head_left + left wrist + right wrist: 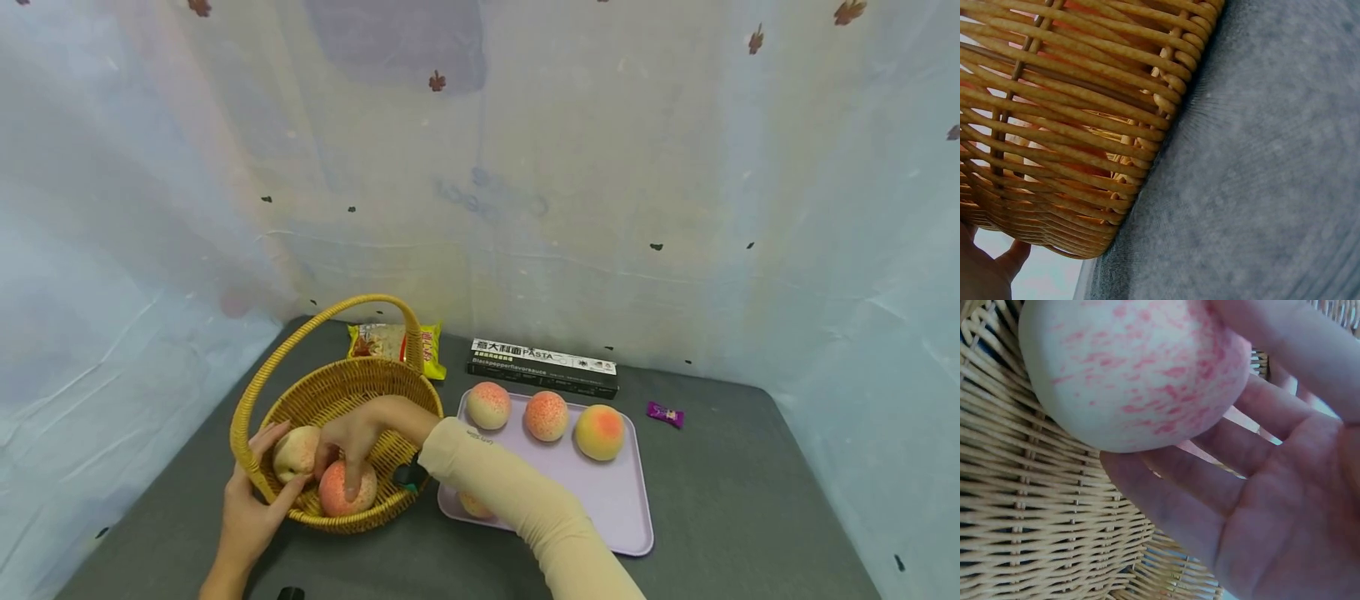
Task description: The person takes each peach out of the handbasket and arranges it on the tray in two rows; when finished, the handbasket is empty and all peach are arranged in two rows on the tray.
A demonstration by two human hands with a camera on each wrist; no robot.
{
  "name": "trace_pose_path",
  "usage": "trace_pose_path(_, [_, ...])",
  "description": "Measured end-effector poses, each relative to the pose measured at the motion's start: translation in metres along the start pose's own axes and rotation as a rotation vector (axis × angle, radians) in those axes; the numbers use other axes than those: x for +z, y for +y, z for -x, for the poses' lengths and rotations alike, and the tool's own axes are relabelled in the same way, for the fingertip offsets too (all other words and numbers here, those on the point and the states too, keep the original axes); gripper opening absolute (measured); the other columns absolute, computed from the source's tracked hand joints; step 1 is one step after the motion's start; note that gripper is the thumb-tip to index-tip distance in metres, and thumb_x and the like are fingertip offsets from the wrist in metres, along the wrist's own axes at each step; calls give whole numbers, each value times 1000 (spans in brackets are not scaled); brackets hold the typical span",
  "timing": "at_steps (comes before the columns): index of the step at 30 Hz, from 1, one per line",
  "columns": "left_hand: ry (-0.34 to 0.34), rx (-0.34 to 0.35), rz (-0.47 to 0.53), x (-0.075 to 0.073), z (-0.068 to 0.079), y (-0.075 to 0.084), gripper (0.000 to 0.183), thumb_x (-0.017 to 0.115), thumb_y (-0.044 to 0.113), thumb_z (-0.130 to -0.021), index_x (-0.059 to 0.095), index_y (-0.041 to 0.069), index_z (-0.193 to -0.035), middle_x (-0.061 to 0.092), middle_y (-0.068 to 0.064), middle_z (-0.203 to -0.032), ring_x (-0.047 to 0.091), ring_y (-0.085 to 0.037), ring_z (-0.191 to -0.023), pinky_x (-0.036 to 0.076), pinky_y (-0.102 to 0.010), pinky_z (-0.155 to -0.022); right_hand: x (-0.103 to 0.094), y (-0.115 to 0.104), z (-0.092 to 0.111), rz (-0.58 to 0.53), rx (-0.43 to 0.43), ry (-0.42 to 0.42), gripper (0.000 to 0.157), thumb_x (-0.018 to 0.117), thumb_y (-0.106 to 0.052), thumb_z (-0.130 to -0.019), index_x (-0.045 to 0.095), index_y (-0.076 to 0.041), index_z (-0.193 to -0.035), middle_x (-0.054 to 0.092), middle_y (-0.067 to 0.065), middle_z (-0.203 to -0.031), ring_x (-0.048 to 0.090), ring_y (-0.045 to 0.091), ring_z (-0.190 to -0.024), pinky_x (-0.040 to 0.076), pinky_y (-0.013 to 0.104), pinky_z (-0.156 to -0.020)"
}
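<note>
A wicker basket (375,379) with a tall arched handle stands at the left of the table, two peaches inside it. My left hand (250,510) holds the basket's near-left rim, thumb over the edge beside the pale peach (294,450). In the left wrist view, that hand (988,269) shows at the end of the woven wall (1079,119). Reaching into the basket, my right hand (358,433) grips the redder peach (339,493) low by the near wall. Its thumb and fingers lie around the speckled peach (1135,381) in the right wrist view.
Right of the basket lies a lilac tray (592,508) with three peaches along its far side and another partly under my right sleeve (525,500). Behind stand a black pasta box (540,368) and a yellow noodle packet (431,350). A purple wrapped sweet (665,414) lies farther right.
</note>
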State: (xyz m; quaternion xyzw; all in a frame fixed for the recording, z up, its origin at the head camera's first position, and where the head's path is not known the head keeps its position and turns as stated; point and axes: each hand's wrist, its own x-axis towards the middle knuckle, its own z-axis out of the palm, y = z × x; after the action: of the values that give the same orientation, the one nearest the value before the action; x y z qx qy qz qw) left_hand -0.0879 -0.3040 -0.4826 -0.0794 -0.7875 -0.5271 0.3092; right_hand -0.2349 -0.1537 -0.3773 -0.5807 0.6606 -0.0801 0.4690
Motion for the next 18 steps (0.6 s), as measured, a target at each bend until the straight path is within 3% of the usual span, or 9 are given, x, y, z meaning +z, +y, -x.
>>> trace_pose_path(12, [3,-44,-19,-1,1,0,73,72,-21,-72,51,-7,-141,47,-26,-144,30,-34,-144,34,-19,-108,-1,8,9,-22,-27,82,58,82,-14,-83,61,-5,-137,65,-4,-127,59,-2,-108,45,10,-89])
trace_pose_path(18, [5,-6,-22,-1,-1,-1,73,72,-22,-72,51,-8,-140,49,-27,-141,30,-35,-143,32,-19,-110,-1,12,16,-12,-74,104,56,80,-15,-86,60,-3,-137,66,-2,-125,60,0,-107,47,12,-89])
